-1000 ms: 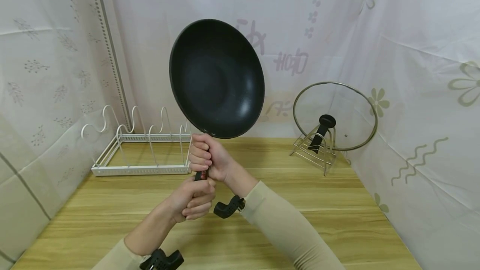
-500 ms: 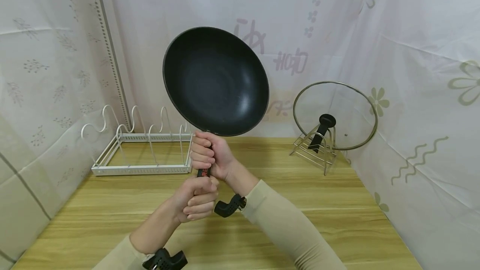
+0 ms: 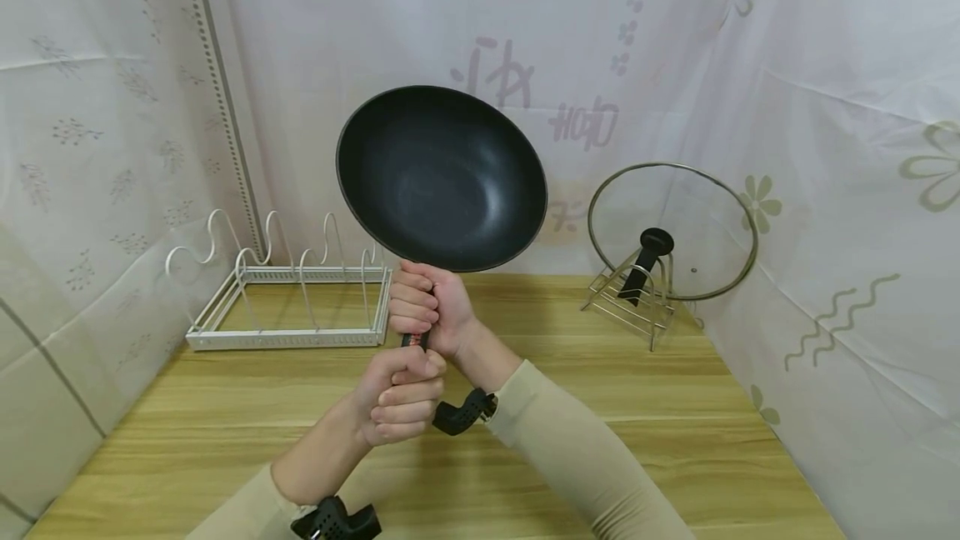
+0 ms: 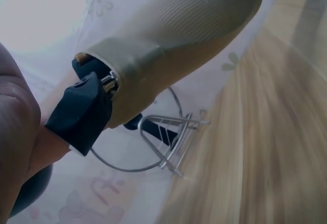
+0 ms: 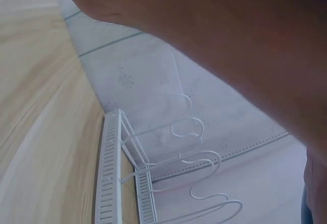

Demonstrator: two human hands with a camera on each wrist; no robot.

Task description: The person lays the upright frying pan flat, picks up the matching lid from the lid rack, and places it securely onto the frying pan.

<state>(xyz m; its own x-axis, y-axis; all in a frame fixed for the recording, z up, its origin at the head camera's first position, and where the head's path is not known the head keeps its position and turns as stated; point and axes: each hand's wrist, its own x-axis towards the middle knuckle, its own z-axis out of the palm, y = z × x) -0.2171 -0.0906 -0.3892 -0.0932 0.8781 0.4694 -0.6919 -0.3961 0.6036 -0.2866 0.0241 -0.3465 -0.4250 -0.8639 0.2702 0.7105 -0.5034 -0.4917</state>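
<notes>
A black wok [image 3: 442, 182] is held up above the table in the head view, tilted, its bare inside facing me. My right hand [image 3: 431, 307] grips its handle close to the pan. Just below, my left hand [image 3: 405, 398] is curled round the lower part of the same handle [image 3: 416, 340]. Only a short dark piece with red marks shows between the two fists. In the left wrist view, part of my left hand [image 4: 15, 127] fills the left edge. A forearm covers much of the right wrist view, and the grip is hidden there.
Left of the wok, a white wire rack [image 3: 285, 340] stands on the wooden table [image 3: 600, 432]. At the back right, a glass lid [image 3: 705, 223] with a black knob leans on a small wire stand [image 3: 637, 315]. Patterned cloth [image 3: 570, 48] hangs behind.
The wok's far rim has come down, and its face has tipped further upward. Both hands have shifted slightly right, still gripping the handle. Rack and lid have stayed put.
</notes>
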